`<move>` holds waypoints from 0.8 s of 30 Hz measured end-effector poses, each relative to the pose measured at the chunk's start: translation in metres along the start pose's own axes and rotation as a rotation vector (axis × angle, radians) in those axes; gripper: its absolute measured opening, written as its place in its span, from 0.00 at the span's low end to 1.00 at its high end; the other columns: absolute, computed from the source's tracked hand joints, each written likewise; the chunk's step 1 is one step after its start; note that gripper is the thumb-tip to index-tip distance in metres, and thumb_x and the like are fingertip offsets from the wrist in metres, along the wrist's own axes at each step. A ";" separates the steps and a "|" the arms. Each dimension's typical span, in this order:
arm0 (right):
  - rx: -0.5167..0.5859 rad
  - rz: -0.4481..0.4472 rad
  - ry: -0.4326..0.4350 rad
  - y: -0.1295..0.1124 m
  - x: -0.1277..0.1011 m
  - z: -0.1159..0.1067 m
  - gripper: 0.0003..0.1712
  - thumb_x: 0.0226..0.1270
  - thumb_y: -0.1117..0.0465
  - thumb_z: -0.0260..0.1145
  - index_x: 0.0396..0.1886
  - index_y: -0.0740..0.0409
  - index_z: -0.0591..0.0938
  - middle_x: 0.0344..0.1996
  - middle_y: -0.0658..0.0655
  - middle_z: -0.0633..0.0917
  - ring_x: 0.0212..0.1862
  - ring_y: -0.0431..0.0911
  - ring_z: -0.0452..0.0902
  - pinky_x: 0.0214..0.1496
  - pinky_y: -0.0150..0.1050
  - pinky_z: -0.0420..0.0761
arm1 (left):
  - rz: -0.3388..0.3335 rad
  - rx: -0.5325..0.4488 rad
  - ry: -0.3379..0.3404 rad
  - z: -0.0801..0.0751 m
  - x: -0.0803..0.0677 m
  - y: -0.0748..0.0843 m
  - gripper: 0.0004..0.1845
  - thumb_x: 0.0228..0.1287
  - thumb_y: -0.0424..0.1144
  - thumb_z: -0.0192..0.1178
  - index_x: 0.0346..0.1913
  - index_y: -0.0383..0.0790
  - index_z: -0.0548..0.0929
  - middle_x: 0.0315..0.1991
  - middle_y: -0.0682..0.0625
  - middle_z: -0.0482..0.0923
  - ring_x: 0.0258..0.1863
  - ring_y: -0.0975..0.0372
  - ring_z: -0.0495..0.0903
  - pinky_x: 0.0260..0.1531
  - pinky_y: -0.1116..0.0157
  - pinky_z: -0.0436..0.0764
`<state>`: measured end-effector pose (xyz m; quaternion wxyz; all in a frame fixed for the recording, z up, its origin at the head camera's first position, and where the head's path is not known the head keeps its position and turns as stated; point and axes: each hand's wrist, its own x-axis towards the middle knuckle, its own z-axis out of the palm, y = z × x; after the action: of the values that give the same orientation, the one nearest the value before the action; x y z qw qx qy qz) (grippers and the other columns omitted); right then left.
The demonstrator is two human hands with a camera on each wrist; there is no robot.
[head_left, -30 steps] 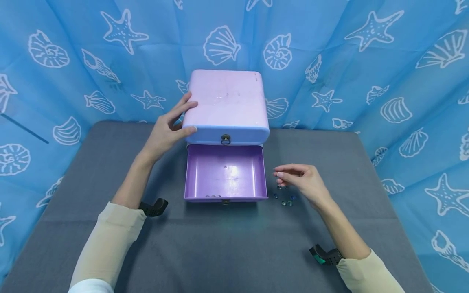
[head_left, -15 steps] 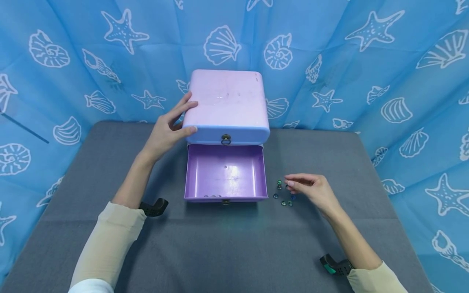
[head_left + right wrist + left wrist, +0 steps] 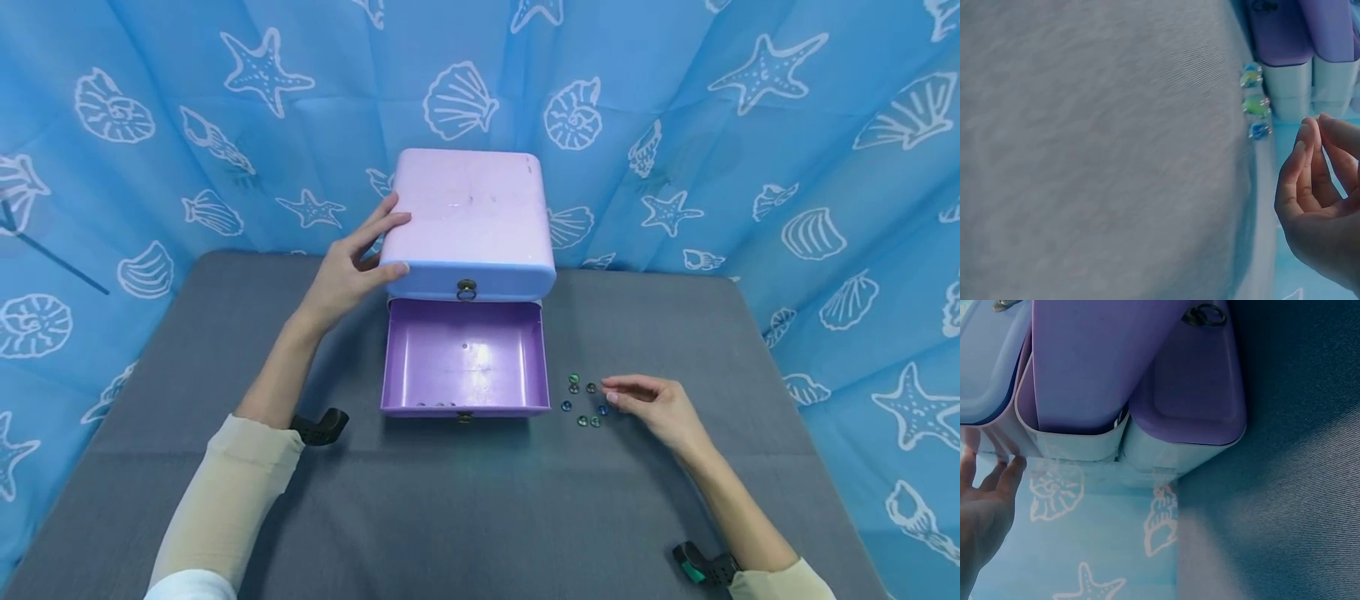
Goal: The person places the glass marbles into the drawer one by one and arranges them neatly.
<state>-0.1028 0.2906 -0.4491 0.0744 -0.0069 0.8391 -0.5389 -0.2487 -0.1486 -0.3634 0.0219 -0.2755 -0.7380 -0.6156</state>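
Note:
A lilac box [image 3: 468, 217] stands at the back of the grey table [image 3: 450, 500], its purple drawer [image 3: 465, 375] pulled out toward me. A few glass beads [image 3: 435, 405] lie against the drawer's front wall. My left hand [image 3: 378, 246] rests on the box's front left corner, fingers straight on the lid and thumb on the front edge; the left wrist view shows its fingertips [image 3: 1010, 465] against the box. Several green and blue beads [image 3: 583, 404] lie loose right of the drawer. My right hand [image 3: 609, 390] hovers at their right edge, fingertips [image 3: 1307, 134] drawn near each other with nothing seen between them.
A brass ring pull [image 3: 467, 289] hangs on the box front above the drawer. A blue curtain [image 3: 750, 125] printed with shells and starfish surrounds the table on three sides. In the right wrist view the loose beads [image 3: 1254, 103] sit next to the drawer's corner.
My right hand has moved from beside the drawer's right rim down and to the right, to the loose beads. The left hand has stayed on the box.

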 end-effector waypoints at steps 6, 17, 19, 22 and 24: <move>-0.013 0.021 -0.013 0.012 -0.003 -0.002 0.20 0.68 0.59 0.69 0.55 0.67 0.83 0.50 0.66 0.86 0.44 0.40 0.85 0.43 0.36 0.84 | -0.017 0.002 0.000 0.003 -0.002 0.012 0.34 0.63 0.34 0.67 0.71 0.36 0.70 0.79 0.54 0.50 0.78 0.58 0.49 0.69 0.40 0.57; -0.141 0.072 -0.052 0.022 -0.004 -0.003 0.20 0.66 0.63 0.70 0.56 0.65 0.83 0.49 0.63 0.86 0.43 0.40 0.85 0.43 0.32 0.82 | 0.001 -0.002 0.009 0.005 -0.001 0.012 0.34 0.63 0.34 0.67 0.71 0.36 0.70 0.79 0.52 0.50 0.78 0.58 0.49 0.69 0.40 0.57; -0.152 0.070 -0.054 0.022 -0.003 -0.003 0.20 0.65 0.64 0.71 0.56 0.66 0.83 0.46 0.63 0.87 0.42 0.40 0.85 0.42 0.32 0.82 | 0.007 -0.001 0.011 0.003 0.000 0.003 0.34 0.62 0.35 0.68 0.71 0.38 0.70 0.79 0.55 0.50 0.78 0.59 0.49 0.69 0.40 0.57; -0.202 0.038 -0.053 0.022 -0.001 -0.002 0.19 0.64 0.63 0.72 0.54 0.64 0.85 0.41 0.60 0.88 0.38 0.40 0.85 0.39 0.32 0.82 | 0.011 -0.004 0.012 0.002 0.000 -0.001 0.35 0.62 0.37 0.69 0.72 0.42 0.71 0.79 0.58 0.51 0.77 0.60 0.50 0.69 0.41 0.58; -0.259 -0.008 -0.049 0.021 0.000 -0.001 0.18 0.63 0.62 0.73 0.52 0.61 0.87 0.38 0.56 0.88 0.36 0.39 0.84 0.38 0.31 0.81 | 0.015 -0.010 0.012 0.002 0.000 -0.002 0.35 0.62 0.39 0.70 0.72 0.43 0.71 0.79 0.58 0.51 0.77 0.60 0.50 0.68 0.40 0.58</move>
<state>-0.1011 0.3008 -0.4680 0.0911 -0.0327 0.8995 -0.4262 -0.2494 -0.1474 -0.3659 0.0293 -0.2774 -0.7327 -0.6208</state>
